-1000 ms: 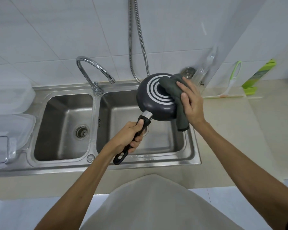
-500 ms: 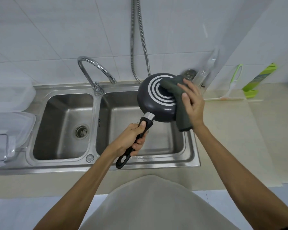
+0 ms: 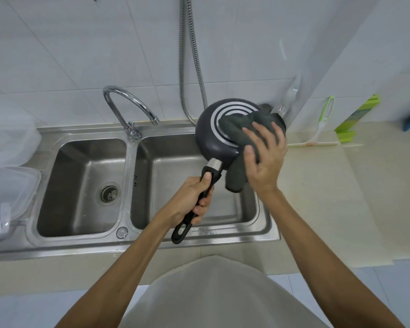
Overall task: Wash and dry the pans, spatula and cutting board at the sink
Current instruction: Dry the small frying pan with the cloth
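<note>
Pan [image 3: 213,136], base up at frame centre, extends up-right from the left hand [image 3: 192,200] gripping its handle; the right hand [image 3: 265,159] presses a cloth [image 3: 237,133] onto it.

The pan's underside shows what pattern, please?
The pan is dark grey underneath with pale concentric rings, clearest in the head view.
</note>
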